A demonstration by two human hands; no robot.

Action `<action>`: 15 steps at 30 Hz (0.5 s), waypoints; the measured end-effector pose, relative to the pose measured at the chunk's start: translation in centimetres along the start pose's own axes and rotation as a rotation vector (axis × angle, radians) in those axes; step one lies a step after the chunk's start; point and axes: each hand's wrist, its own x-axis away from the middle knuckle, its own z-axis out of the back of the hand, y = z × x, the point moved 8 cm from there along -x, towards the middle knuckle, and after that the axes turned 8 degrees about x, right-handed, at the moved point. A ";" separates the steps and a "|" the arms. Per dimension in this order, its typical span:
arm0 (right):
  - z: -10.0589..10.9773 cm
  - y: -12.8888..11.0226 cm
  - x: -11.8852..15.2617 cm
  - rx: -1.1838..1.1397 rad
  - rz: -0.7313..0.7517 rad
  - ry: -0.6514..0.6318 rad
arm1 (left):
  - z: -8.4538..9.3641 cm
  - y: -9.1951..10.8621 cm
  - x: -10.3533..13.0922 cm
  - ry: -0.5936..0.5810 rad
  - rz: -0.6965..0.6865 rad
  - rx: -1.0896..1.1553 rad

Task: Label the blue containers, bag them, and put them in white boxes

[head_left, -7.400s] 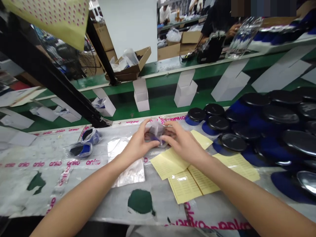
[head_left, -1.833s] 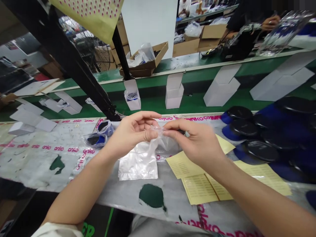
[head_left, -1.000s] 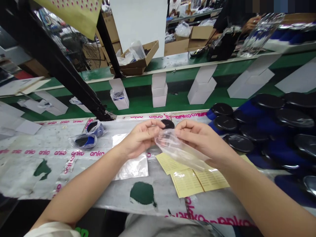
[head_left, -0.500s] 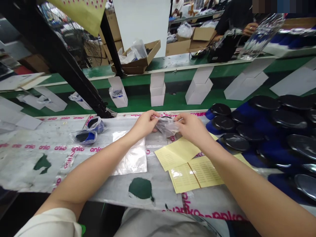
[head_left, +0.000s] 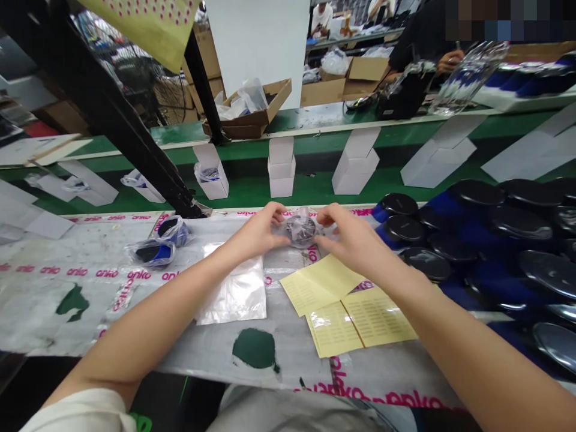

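A dark round-topped item in a clear plastic bag (head_left: 301, 231) stands on the covered bench between my two hands. My left hand (head_left: 266, 228) is at its left side, thumb and fingers parted, the tips close to the plastic. On the other side my right hand (head_left: 344, 235) curves with its thumb and fingers apart, by the bag's right edge. Whether the fingertips touch the plastic I cannot tell. Below the left wrist lies a stack of flat clear bags (head_left: 238, 294). Yellow label sheets (head_left: 321, 282) lie in front of my right hand.
Two bagged blue-and-black items (head_left: 155, 252) lie at the left. Many blue items with black tops (head_left: 454, 249) crowd the right side. Open white boxes (head_left: 282, 174) line a green conveyor (head_left: 243, 186) behind. A black post (head_left: 121, 114) slants at left; another person's hand (head_left: 450, 60) shows beyond.
Both hands have loosened from pinching the bag's plastic to parted fingers beside it. The bagged item now stands with its round top showing through gathered plastic.
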 end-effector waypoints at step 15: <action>0.8 -1.7 -1.4 0.080 0.063 -0.041 | -0.3 -0.3 0.7 -0.289 0.516 0.549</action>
